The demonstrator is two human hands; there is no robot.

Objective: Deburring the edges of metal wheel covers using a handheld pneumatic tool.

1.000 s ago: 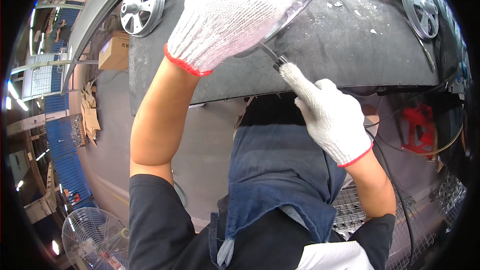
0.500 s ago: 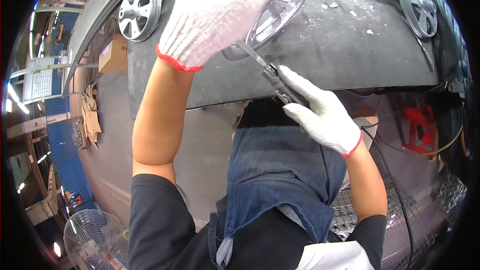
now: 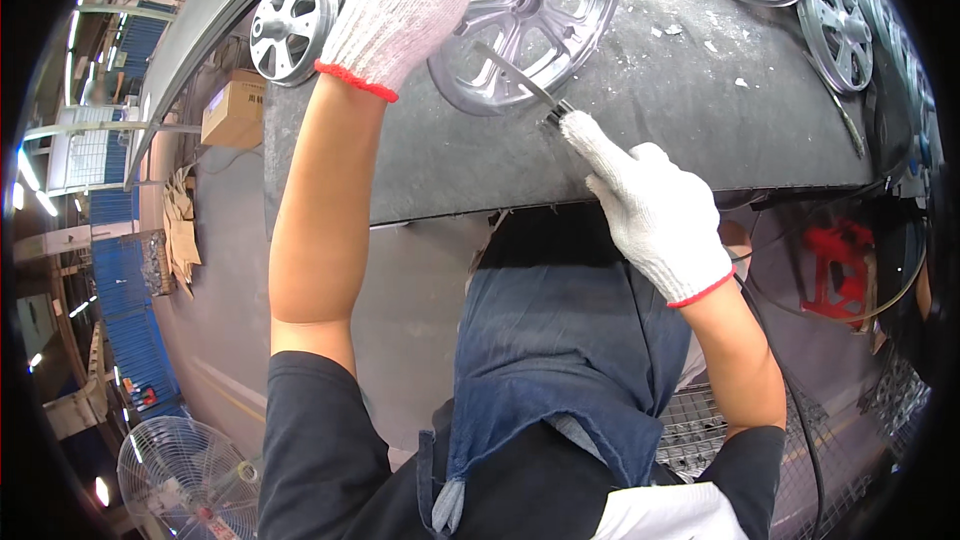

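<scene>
More of the metal wheel (image 3: 528, 2) shows than a second ago, over the tabletop (image 3: 700, 135) back from its near edge, likely leaving its gaps easier to work; the right hand (image 3: 660, 210) grips a thin tool (image 3: 524, 78), but whether the left hand (image 3: 412, 8) grips the wheel I cannot tell.
</scene>
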